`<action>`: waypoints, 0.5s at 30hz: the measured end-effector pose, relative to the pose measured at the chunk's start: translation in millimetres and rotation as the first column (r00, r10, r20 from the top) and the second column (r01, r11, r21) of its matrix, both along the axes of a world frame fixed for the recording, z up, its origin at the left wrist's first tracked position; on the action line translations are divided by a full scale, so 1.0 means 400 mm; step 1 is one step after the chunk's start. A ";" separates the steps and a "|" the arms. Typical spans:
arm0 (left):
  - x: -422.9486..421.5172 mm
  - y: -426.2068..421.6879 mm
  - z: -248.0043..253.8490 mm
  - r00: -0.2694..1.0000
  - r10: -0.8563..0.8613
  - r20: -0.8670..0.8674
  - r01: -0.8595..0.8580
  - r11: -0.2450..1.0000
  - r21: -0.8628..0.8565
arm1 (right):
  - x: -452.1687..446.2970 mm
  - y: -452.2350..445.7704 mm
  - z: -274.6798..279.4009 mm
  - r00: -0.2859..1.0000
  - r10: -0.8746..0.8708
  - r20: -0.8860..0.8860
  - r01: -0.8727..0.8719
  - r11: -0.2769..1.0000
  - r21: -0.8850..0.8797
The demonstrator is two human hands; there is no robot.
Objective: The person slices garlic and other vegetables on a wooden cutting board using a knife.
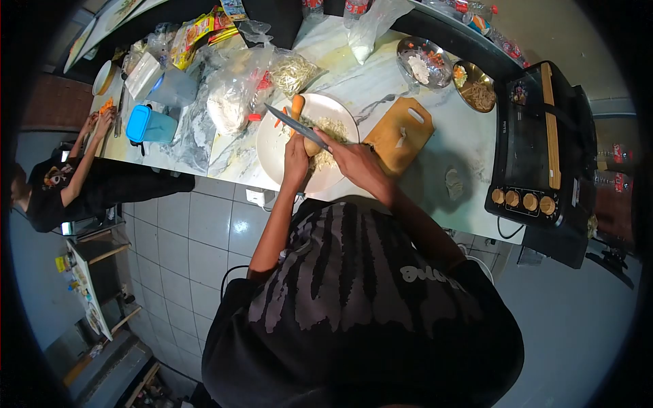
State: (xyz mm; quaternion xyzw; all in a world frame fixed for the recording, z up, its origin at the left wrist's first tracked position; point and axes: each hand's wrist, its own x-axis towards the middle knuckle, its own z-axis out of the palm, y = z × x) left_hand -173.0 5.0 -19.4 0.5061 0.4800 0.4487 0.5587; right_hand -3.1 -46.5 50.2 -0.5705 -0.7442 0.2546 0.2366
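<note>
Over a large white plate my left hand is closed around a pale, roundish piece of food. My right hand grips a knife, whose dark blade points up and to the left across the food. Finely chopped pale bits lie on the plate beneath and beside the hands. An orange carrot rests at the plate's upper part, with a few thin orange-red pieces near it. The wooden cutting board lies just right of the plate, a small pale scrap on it.
A toaster oven stands at the right, with metal bowls behind the board. Plastic bags and a blue-lidded container are at the left. A co-worker handles orange food at the far left.
</note>
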 end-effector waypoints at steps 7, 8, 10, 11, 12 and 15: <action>0.007 -0.008 0.006 1.000 -0.001 0.022 0.002 0.998 -0.056 | 0.008 0.012 0.016 0.999 -0.011 0.053 0.013 0.999 -0.037; 0.006 -0.011 0.008 0.999 0.000 0.033 0.003 0.996 -0.090 | 0.001 0.007 0.018 1.000 0.016 0.021 -0.016 1.000 -0.006; 0.006 -0.010 -0.008 1.000 -0.008 0.010 0.008 0.998 -0.057 | -0.001 0.007 0.001 1.000 0.008 0.018 -0.008 1.000 0.000; 0.004 -0.010 -0.016 1.000 -0.013 -0.011 0.013 1.000 -0.021 | -0.001 0.007 -0.007 1.000 0.001 0.017 -0.001 1.000 0.008; 0.004 -0.005 -0.016 1.000 -0.011 -0.012 0.011 1.000 -0.024 | 0.002 0.014 -0.011 1.000 0.003 0.017 -0.003 1.000 0.006; 0.000 -0.006 -0.022 0.997 -0.043 -0.070 0.038 0.997 -0.065 | 0.002 0.015 -0.022 0.999 -0.030 0.036 0.029 0.999 0.025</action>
